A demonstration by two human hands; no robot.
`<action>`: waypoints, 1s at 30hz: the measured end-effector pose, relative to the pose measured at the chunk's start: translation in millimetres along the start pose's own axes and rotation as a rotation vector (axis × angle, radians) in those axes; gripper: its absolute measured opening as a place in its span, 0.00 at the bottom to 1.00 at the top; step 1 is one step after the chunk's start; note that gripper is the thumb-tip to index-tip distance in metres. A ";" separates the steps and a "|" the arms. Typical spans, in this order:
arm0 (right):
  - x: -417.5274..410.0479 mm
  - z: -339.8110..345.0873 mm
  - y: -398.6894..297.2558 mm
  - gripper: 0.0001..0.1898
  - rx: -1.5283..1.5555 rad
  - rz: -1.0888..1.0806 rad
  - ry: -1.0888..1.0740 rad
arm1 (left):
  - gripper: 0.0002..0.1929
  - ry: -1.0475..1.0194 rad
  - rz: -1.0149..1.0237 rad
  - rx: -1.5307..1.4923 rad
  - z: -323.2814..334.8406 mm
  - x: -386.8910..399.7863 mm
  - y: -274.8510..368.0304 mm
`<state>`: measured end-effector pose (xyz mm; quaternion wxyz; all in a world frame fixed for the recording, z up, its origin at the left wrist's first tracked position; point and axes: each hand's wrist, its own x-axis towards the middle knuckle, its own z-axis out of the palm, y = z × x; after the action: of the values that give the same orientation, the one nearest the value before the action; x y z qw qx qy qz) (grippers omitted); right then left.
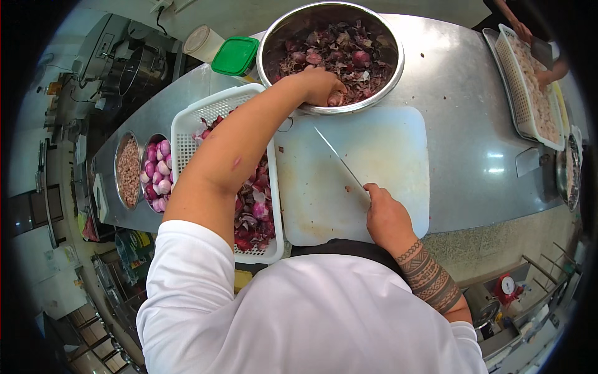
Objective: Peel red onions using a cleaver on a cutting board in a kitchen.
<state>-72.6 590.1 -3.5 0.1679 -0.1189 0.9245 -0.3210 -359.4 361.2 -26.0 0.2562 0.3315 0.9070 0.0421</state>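
Note:
My left hand [322, 86] reaches over the near rim of a large stainless steel bowl [400, 61]. Its fingers curl at a red onion [335, 99] inside; whether they grip it is hidden. Unpeeled red onions [361, 58] and loose dry skins fill the bowl. In my right hand [390, 217] is the handle of a knife [338, 156], its blade pointing away and leftward over a white cutting board [387, 154]. Small scraps of skin lie on the board. Under my left arm stands a white perforated plastic basket [276, 219] holding onion skins [254, 205].
Left of the basket are a bowl of peeled onions [159, 173] and a bowl of small pale-brown pieces [127, 170]. A green-lidded container [236, 56] and a white tub [201, 42] stand behind. At the far right, another person's hands [521, 30] work over a white basket [509, 65].

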 end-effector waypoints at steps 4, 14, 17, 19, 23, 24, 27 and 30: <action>1.0 -1.2 1.2 0.19 0.009 0.020 0.005 | 0.32 0.116 -0.013 -0.132 -8.5 -7.3 -4.9; -3.2 -1.9 3.4 0.20 0.102 0.043 0.006 | 0.28 0.794 0.167 -1.706 3.1 -161.8 12.9; -5.0 -3.2 -28.5 0.20 0.055 -0.058 0.034 | 0.26 0.961 0.149 -1.942 38.9 -227.6 22.3; -4.0 -4.9 -66.1 0.20 0.096 -0.182 0.114 | 0.26 1.058 0.118 -1.955 57.5 -265.9 41.4; -3.6 8.5 -129.9 0.21 0.050 -0.401 0.114 | 0.28 1.332 -0.232 -1.621 101.8 -327.9 64.5; -4.1 12.3 -144.6 0.22 0.000 -0.455 0.067 | 0.28 1.413 -0.294 -1.571 108.2 -339.7 69.2; -8.5 25.5 -179.9 0.25 -0.106 -0.550 -0.029 | 0.27 1.500 -0.416 -1.544 120.7 -376.4 79.2; -13.7 41.2 -200.6 0.26 -0.134 -0.567 -0.138 | 0.25 1.554 -0.507 -1.529 130.0 -403.9 79.3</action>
<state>-21.7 418.3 96.4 0.1259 -0.4050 0.8598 -0.2845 12.8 159.1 57.5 -0.2424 -0.2238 0.5975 0.7309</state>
